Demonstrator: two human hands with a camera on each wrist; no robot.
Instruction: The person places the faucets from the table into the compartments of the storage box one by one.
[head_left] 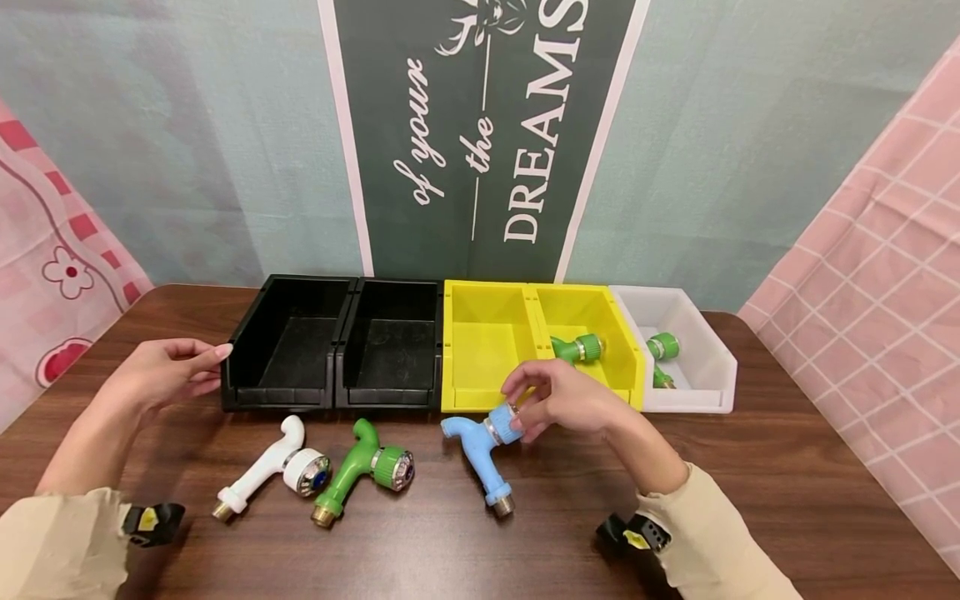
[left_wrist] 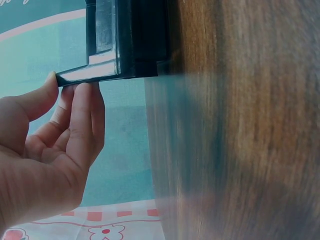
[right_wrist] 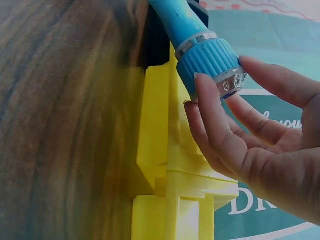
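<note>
My right hand (head_left: 558, 398) grips a light blue tap (head_left: 480, 446) by its ribbed knob, in front of the yellow bins. In the right wrist view, thumb and fingers pinch the silver-ended knob (right_wrist: 210, 60). At the far left, my left hand (head_left: 168, 371) pinches the side wall of the outer black bin (head_left: 281, 398), with the thumb at its rim and the fingers against the outside. On the table between the hands lie a white tap (head_left: 262, 467) and a green tap (head_left: 348, 479), their brass threaded ends toward me.
Five bins stand in a row at the back: a second black bin (head_left: 387, 398), a yellow bin (head_left: 480, 396), another yellow bin (head_left: 626, 375) holding a green tap (head_left: 581, 347), and a white bin (head_left: 701, 402) with green tap parts (head_left: 663, 345) showing. Behind them hangs a printed curtain (head_left: 247, 150).
</note>
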